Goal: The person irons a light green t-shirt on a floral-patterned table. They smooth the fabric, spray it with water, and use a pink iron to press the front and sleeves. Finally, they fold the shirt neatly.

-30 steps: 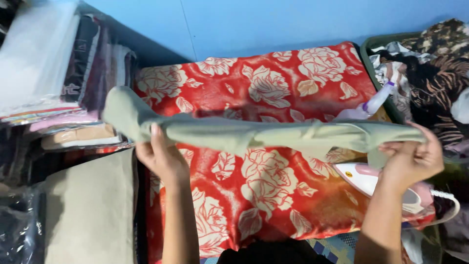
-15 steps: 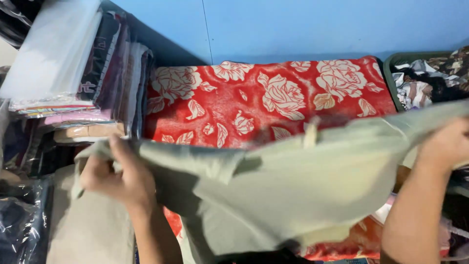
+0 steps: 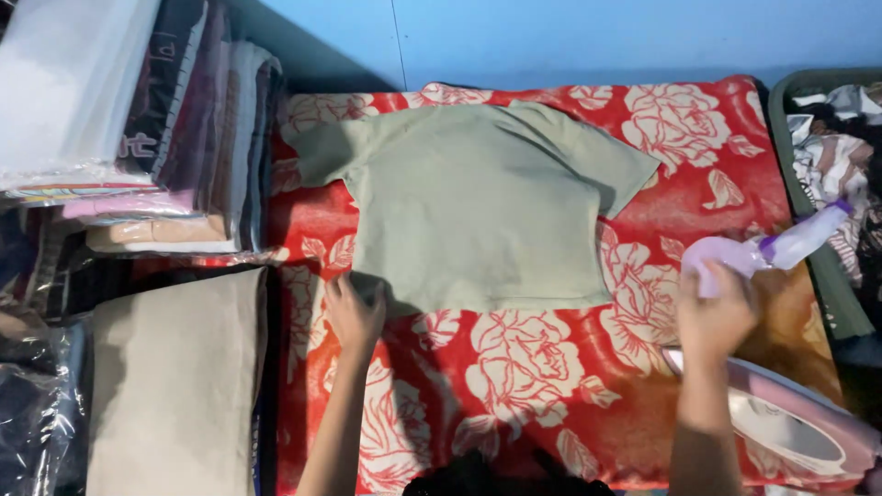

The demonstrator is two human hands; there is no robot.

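Two bare forearms come into view from six o'clock, with no sleeve, cuff, watch or bracelet showing on either (each is cut off by the bottom edge). The left hand (image 3: 354, 312), toward seven o'clock, wears no glove or ring. The right hand (image 3: 717, 317), toward four o'clock, is likewise uncovered, and its fingers (image 3: 703, 276) carry no visible jewellery.

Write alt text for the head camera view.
A pale green T-shirt lies spread flat on a red cloth with white roses. The left hand touches its lower left corner, and the right hand grips a lilac spray bottle beside a pink iron.
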